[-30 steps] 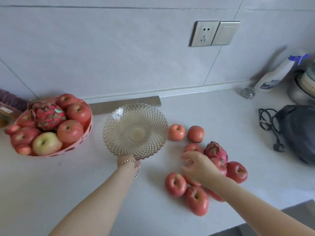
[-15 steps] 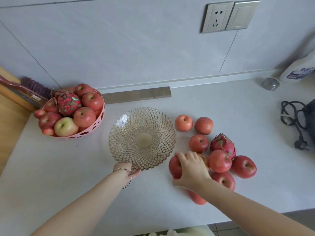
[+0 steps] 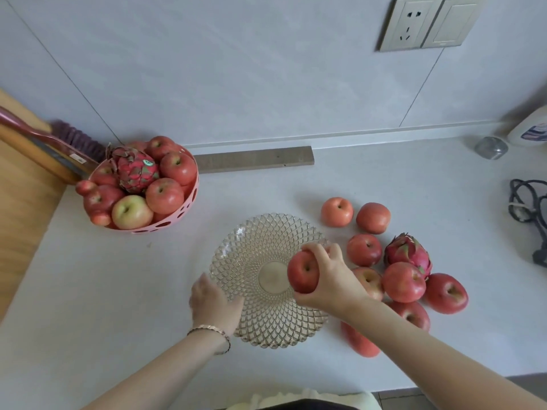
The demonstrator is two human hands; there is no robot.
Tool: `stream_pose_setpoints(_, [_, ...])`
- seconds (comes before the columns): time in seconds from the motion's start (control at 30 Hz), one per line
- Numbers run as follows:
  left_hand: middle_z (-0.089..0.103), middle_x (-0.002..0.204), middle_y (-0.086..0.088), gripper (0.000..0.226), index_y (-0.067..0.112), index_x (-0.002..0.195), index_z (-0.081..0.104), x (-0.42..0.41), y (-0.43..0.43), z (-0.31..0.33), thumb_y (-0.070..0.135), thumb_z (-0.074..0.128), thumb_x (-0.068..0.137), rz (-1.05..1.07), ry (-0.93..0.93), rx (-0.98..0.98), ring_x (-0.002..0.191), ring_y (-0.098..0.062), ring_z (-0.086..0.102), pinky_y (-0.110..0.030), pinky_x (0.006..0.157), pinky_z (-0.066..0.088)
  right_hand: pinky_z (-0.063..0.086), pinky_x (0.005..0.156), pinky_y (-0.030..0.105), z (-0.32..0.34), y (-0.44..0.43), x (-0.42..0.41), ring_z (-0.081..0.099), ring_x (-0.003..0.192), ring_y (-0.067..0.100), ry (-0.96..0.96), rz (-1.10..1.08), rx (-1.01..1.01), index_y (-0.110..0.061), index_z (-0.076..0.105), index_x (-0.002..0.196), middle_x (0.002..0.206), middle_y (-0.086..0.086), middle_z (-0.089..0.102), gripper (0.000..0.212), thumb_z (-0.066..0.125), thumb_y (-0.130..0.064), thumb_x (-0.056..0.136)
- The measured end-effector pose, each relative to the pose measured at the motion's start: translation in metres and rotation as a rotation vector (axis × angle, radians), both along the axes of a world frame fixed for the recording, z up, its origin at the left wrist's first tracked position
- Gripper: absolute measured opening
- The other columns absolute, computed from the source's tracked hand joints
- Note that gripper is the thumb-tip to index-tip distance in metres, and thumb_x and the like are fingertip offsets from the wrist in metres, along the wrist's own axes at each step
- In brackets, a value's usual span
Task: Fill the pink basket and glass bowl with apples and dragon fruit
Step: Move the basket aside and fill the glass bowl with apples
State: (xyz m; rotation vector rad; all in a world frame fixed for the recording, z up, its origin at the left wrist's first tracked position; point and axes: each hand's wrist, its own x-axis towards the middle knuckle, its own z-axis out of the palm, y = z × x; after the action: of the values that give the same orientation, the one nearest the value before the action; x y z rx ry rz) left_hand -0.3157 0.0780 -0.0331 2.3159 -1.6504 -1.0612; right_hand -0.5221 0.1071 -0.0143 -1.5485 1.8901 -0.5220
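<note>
While the left hand (image 3: 213, 303) grips the glass bowl (image 3: 268, 279) rim, the right hand (image 3: 328, 279) clasps an apple (image 3: 303, 272), stem dimple facing up.

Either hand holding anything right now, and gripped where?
Right hand holds a red apple over the glass bowl, fingers wrapped around its side. Left hand grips the bowl's near-left rim.

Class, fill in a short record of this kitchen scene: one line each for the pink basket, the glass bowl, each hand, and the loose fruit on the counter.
pink basket: heaped with apples and one dragon fruit
glass bowl: no fruit resting in it
left hand: on the bowl's near rim
right hand: grips a red apple above the bowl
loose fruit: a cluster of apples and one dragon fruit right of the bowl
</note>
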Motion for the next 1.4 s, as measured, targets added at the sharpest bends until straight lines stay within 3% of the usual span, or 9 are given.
stream_pose_setpoints(0.1, [0.029, 0.143, 0.005, 0.085, 0.031, 0.141, 0.017, -0.021, -0.011, 0.029, 0.045, 0.066, 0.074, -0.317, 0.362, -0.017, 0.132, -0.016, 0.033, -0.040, 0.108, 0.033, 0.049, 0.081, 0.029, 0.001, -0.001, 0.016, 0.051, 0.088, 0.017, -0.025, 0.012, -0.036, -0.033, 0.036, 0.124, 0.106, -0.002, 0.032, 0.084, 0.077, -0.039, 0.051])
stream_pose_setpoints(0.23, [0.053, 0.117, 0.017, 0.064, 0.050, 0.120, 0.035, -0.051, -0.011, 0.031, 0.046, 0.070, 0.067, -0.399, 0.591, 0.121, 0.094, 0.008, 0.054, -0.014, 0.073, 0.048, 0.048, 0.082, 0.022, 0.000, 0.004, 0.025, 0.046, 0.089, 0.010, -0.079, 0.058, -0.099, -0.024, 0.039, 0.129, 0.106, -0.003, 0.033, 0.088, 0.081, -0.033, 0.052])
stream_pose_setpoints(0.37, [0.055, 0.101, 0.014, 0.062, 0.045, 0.106, 0.045, -0.058, -0.011, 0.012, 0.035, 0.083, 0.058, -0.269, 0.691, 0.195, 0.071, -0.010, 0.069, -0.026, 0.061, 0.059, 0.034, 0.089, 0.010, -0.001, 0.012, -0.009, 0.043, 0.105, 0.005, -0.068, 0.231, 0.051, -0.021, 0.028, 0.139, 0.125, -0.001, 0.040, 0.096, 0.082, -0.027, 0.060])
stream_pose_setpoints(0.43, [0.056, 0.103, 0.004, 0.068, 0.038, 0.112, 0.045, -0.062, -0.016, 0.002, 0.030, 0.084, 0.056, -0.280, 0.582, 0.142, 0.063, -0.013, 0.069, -0.027, 0.060, 0.059, 0.034, 0.096, 0.018, 0.002, 0.018, -0.034, 0.043, 0.115, 0.012, 0.040, 0.225, 0.045, -0.022, 0.034, 0.137, 0.129, 0.000, 0.042, 0.086, 0.078, -0.020, 0.064])
stream_pose_setpoints(0.53, [0.044, 0.119, -0.004, 0.073, 0.033, 0.119, 0.043, -0.068, -0.032, -0.014, 0.032, 0.082, 0.057, -0.336, 0.303, -0.056, 0.093, -0.020, 0.057, -0.030, 0.084, 0.050, 0.025, 0.091, 0.025, 0.004, 0.028, -0.072, 0.038, 0.118, 0.024, 0.284, -0.070, -0.116, -0.021, 0.049, 0.124, 0.124, 0.006, 0.046, 0.057, 0.067, -0.020, 0.069])
stream_pose_setpoints(0.7, [0.046, 0.125, -0.006, 0.072, 0.027, 0.124, 0.043, -0.072, -0.044, -0.034, 0.037, 0.078, 0.062, -0.538, 0.070, -0.179, 0.110, -0.022, 0.049, -0.027, 0.086, 0.038, 0.037, 0.096, 0.046, 0.000, 0.041, -0.101, 0.030, 0.123, 0.035, 0.447, -0.219, 0.347, -0.027, 0.025, 0.135, 0.134, 0.011, 0.027, 0.086, 0.070, -0.043, 0.064])
stream_pose_setpoints(1.0, [0.050, 0.126, -0.003, 0.076, 0.020, 0.130, 0.034, -0.056, -0.047, -0.043, 0.034, 0.075, 0.067, -0.497, 0.116, -0.060, 0.105, -0.020, 0.052, -0.032, 0.089, 0.045, 0.041, 0.074, 0.036, -0.013, 0.045, -0.113, 0.042, 0.111, 0.034, 0.443, -0.281, 0.316, -0.029, 0.035, 0.131, 0.124, 0.008, 0.041, 0.066, 0.061, -0.031, 0.070])
stream_pose_setpoints(1.13, [0.048, 0.120, -0.001, 0.068, 0.017, 0.125, 0.040, -0.050, -0.050, -0.045, 0.038, 0.073, 0.069, -0.533, 0.143, -0.004, 0.100, -0.016, 0.051, -0.029, 0.086, 0.045, 0.042, 0.078, 0.035, 0.004, 0.036, -0.107, 0.044, 0.109, 0.028, 0.406, -0.327, 0.069, -0.025, 0.037, 0.126, 0.125, 0.001, 0.044, 0.074, 0.070, -0.037, 0.061])
stream_pose_setpoints(1.4, [0.018, 0.145, -0.015, 0.093, 0.030, 0.144, 0.006, -0.056, -0.042, -0.047, 0.057, 0.061, 0.074, -0.567, 0.070, 0.098, 0.131, -0.033, 0.033, -0.045, 0.103, 0.036, 0.040, 0.090, 0.031, 0.000, -0.018, -0.042, 0.043, 0.108, 0.028, 0.247, 0.118, 0.014, -0.017, 0.041, 0.125, 0.116, 0.009, 0.043, 0.076, 0.073, -0.026, 0.057])
